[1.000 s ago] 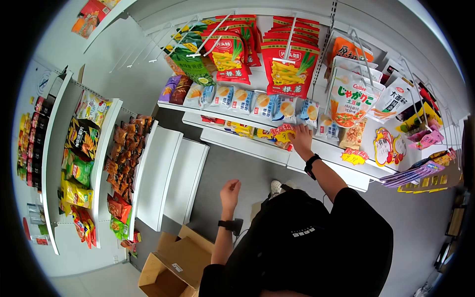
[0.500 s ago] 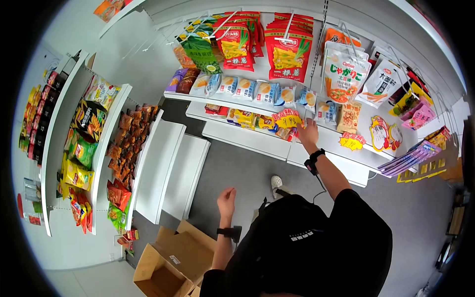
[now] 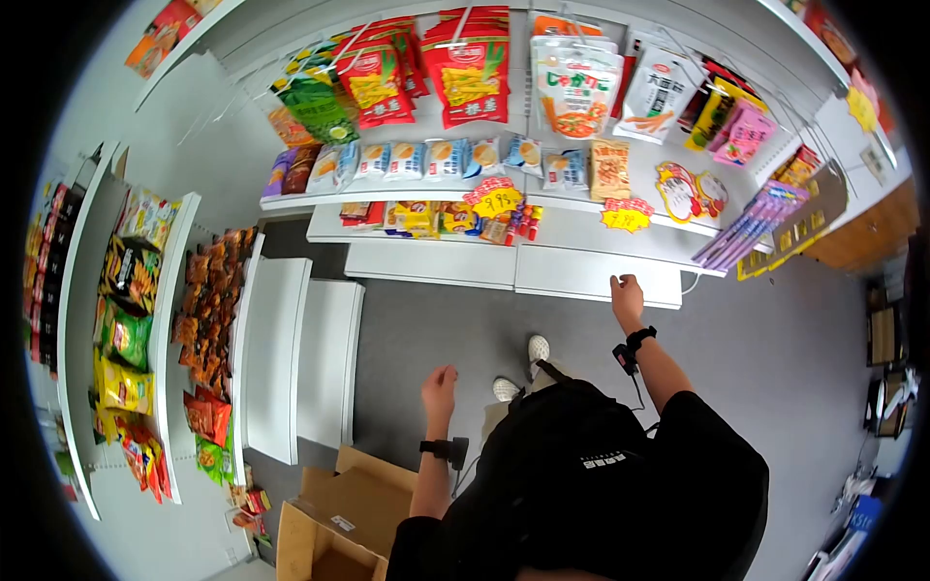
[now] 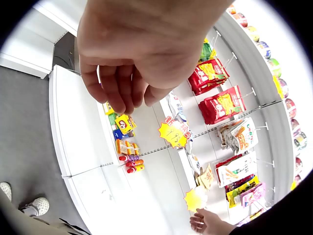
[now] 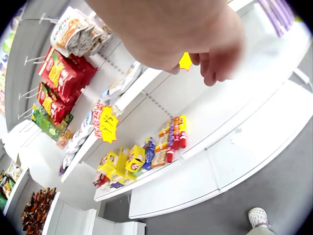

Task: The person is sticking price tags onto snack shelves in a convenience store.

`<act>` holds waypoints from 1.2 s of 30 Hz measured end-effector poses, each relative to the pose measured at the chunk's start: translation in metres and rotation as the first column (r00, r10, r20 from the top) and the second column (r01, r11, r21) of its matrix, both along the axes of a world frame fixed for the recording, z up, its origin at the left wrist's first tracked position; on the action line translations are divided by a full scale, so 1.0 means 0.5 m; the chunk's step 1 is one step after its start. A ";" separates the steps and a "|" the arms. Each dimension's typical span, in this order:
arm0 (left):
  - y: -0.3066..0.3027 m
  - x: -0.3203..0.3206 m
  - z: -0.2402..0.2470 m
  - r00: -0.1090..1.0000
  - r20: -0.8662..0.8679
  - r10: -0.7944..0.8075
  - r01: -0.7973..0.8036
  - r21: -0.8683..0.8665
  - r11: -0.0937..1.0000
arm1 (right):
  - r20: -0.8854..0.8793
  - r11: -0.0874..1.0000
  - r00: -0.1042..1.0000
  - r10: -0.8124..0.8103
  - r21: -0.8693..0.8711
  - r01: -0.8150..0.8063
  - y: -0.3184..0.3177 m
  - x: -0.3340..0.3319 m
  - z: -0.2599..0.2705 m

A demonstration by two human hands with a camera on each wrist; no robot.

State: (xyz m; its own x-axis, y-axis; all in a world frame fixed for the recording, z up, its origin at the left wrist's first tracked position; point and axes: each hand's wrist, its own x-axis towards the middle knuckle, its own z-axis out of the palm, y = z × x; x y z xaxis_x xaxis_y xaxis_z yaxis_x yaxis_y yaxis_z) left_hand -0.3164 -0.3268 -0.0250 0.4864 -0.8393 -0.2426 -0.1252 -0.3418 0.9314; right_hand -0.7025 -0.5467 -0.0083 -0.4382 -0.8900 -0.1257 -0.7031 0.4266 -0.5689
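My right hand [image 3: 628, 298] hangs in front of the low white shelf, its fingers loosely curled around nothing. In the right wrist view, its fingers [image 5: 211, 66] are slightly blurred and hold nothing. My left hand [image 3: 439, 389] hangs over the floor to the left, also loosely curled and holding nothing. Nearest the right hand on the shelf edge is a yellow price tag [image 3: 626, 217]; another price tag [image 3: 498, 199] reading 9.93 stands left of it. Small blue-and-white snack packs [image 3: 447, 159] line the upper shelf beside a tan snack bag [image 3: 610, 169].
Red snack bags [image 3: 467, 73] and white pouches [image 3: 578, 89] hang on hooks above. Yellow boxes [image 5: 135, 159] and red-capped tubes [image 5: 176, 134] sit on the lower shelf. An open cardboard box [image 3: 358, 504] stands on the floor at lower left, near shelves of chip bags [image 3: 126, 382].
My right hand has come away from the shelf edge by the 9.93 tag, back and to the right. The head view has swung right. My left hand hardly moves.
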 end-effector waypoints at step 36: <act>-0.284 -0.638 0.026 0.927 -0.028 -0.375 0.373 -0.052 0.926 | 0.848 0.958 0.454 -0.273 0.195 0.212 0.029 -0.662 -0.061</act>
State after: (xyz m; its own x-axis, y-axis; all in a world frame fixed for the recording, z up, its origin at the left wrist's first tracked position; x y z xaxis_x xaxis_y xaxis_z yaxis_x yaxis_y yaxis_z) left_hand -0.6352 -0.4687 -0.0121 0.1264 -0.9690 -0.2121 -0.2014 -0.2345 0.9510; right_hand -1.0336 -0.5319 -0.0387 -0.2784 -0.7443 -0.6070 0.2638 0.5484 -0.7935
